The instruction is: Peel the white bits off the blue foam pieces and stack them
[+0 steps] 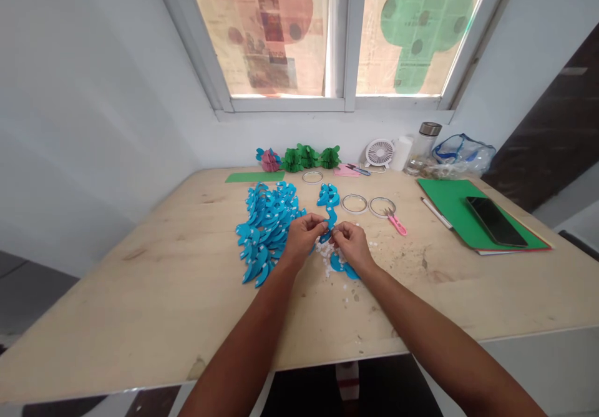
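Observation:
Between my hands is a curved blue paper piece [331, 216], held above the table. The fingers of my left hand [304, 233] pinch its left side. My right hand [350, 242] pinches at its lower right edge, its fingertips close to those of the left. To the left spreads a large pile of blue paper cutouts [269, 220] with small white patches on them. A small blue stack [328, 195] lies just beyond my hands. More blue pieces [344, 266] rest partly under my right hand, beside white paper scraps [322, 258].
Rolls of tape [354, 203] and pink-handled scissors [397, 222] lie to the right. A phone [496, 220] rests on green sheets [444, 201]. Along the wall stand green paper figures [307, 156], a small fan [379, 153] and a bottle [423, 148].

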Demonstrator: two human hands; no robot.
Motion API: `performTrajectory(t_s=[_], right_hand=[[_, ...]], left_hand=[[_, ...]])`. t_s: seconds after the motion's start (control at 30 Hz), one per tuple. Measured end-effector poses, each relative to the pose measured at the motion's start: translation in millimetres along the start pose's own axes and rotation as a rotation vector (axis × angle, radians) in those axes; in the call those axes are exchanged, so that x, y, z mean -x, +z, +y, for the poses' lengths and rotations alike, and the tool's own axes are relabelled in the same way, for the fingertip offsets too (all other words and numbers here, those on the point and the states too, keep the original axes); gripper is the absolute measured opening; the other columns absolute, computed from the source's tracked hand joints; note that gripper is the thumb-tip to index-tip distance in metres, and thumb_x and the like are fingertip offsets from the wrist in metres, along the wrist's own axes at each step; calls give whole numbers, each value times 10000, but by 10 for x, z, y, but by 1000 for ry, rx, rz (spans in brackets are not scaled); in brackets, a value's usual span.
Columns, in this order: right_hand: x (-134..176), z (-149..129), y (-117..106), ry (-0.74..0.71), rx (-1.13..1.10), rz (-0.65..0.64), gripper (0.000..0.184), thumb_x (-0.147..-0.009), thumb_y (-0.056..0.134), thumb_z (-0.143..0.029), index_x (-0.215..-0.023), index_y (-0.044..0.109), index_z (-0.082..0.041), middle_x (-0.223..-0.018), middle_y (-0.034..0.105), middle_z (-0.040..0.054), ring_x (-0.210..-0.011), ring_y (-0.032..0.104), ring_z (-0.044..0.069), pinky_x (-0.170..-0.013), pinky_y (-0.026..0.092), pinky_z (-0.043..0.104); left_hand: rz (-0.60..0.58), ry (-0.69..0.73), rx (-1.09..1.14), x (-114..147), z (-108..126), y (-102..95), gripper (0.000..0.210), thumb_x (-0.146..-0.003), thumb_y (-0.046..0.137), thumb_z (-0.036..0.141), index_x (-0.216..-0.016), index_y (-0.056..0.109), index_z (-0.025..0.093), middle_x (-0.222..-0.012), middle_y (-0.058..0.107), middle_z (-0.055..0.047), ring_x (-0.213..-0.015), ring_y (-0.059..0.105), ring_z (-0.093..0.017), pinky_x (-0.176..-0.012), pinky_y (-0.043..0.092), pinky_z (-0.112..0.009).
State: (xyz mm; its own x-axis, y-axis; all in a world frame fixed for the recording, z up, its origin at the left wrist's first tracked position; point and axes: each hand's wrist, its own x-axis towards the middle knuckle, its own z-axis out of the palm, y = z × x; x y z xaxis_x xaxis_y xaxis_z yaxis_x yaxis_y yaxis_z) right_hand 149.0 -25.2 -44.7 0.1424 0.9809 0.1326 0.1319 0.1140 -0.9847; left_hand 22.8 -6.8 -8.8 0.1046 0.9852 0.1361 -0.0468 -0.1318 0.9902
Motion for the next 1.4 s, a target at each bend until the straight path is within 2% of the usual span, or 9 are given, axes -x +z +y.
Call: performTrajectory(t_s=[0.2,0.43,0.6,1.07,1.4], right_hand=[[4,-35,-3,28,-41,15,171,-715,545,-304,-614,581,-170,-518,612,7,-470,533,131,-476,427,235],[1,-56,-1,77,-132,19,102,-668,533,-227,-594,575,-171,-485,605,-4,-433,511,119,-457,412,226],[14,-91,0,88,-189,13,146,-680,539,-253,-569,574,-166,-483,599,-5,-425,502,107,-455,393,219],[16,-78,1,106,-177,34,77,-639,530,-203,-592,580,-168,-481,603,-8,-418,500,110,-440,398,218],[24,-97,-3,100,-179,30,145,-671,572,-288,-597,569,-163,-509,609,8,-443,513,109,-453,407,217]], left_hand=[[-1,7,-2,5,-1,10,94,-595,660,224,-609,625,137,-549,600,10,-516,523,-99,-543,421,-224],[-7,-6,13,23,26,19,97,-590,667,224,-613,622,141,-547,603,8,-525,538,-110,-549,434,-235],[-24,10,30,35,41,15,98,-592,675,216,-618,620,140,-542,598,14,-525,537,-106,-554,438,-236],[-25,-42,63,17,2,13,142,-573,698,248,-641,633,142,-575,620,1,-540,551,-116,-557,448,-244],[-18,-26,64,15,9,8,154,-570,704,265,-630,630,144,-591,633,-9,-559,565,-126,-573,463,-253]])
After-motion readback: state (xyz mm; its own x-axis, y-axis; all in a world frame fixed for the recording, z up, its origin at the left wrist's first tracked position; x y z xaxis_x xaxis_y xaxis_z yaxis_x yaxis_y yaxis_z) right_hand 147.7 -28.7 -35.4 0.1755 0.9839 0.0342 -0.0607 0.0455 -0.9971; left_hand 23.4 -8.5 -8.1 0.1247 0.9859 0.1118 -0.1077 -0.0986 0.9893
